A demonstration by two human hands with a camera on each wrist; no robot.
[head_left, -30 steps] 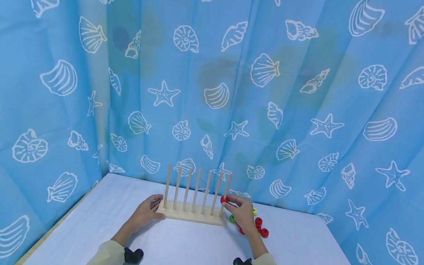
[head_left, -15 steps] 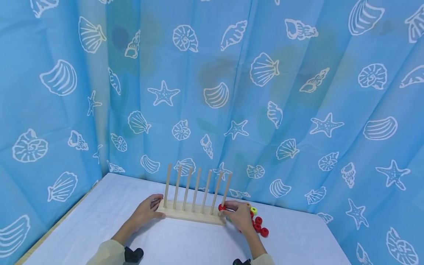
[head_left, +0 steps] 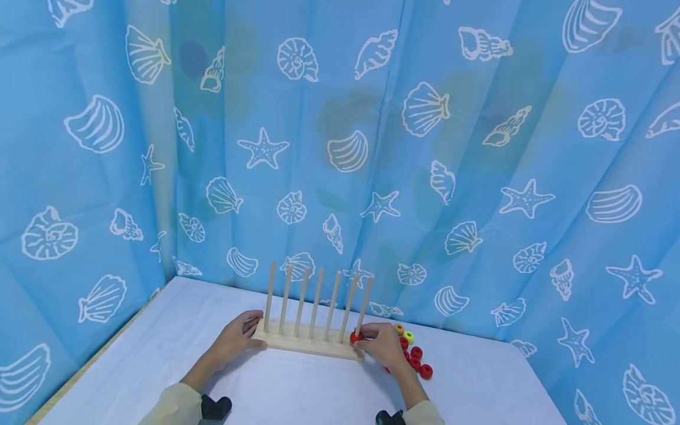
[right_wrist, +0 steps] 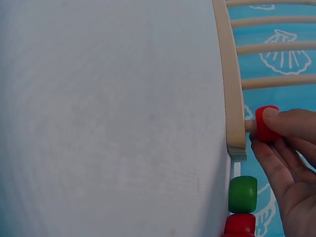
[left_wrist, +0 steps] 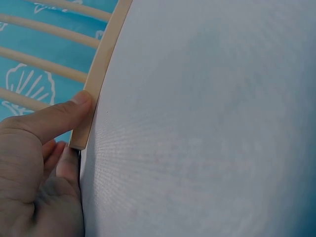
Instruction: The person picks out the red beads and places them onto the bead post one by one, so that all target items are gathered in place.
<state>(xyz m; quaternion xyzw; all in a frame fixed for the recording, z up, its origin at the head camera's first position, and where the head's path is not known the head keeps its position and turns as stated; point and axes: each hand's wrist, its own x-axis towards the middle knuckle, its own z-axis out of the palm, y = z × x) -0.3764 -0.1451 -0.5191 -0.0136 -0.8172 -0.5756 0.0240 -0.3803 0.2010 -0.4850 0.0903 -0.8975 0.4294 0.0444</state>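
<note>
Okay, your right hand (head_left: pixel 383 342) has the red bead (right_wrist: pixel 261 129) pinched between thumb and fingers, threaded low on the rightmost peg (head_left: pixel 364 302); right wrist view shows bare peg between bead and wooden base (head_left: pixel 308 343), so I'd call it not seated. Slide it straight along the peg, no tilt or it may bind, and let go only once it sits flush. Your left hand (head_left: pixel 229 341) grips the left end of the wooden base, thumb on the near side; firm hold there should stop any skid. Mind the green bead (right_wrist: pixel 243 194) just off the base's right end, easy to knock. Vs a second ago: red bead is down from partway up the peg, right hand lower with it; left hand looks unchanged
</note>
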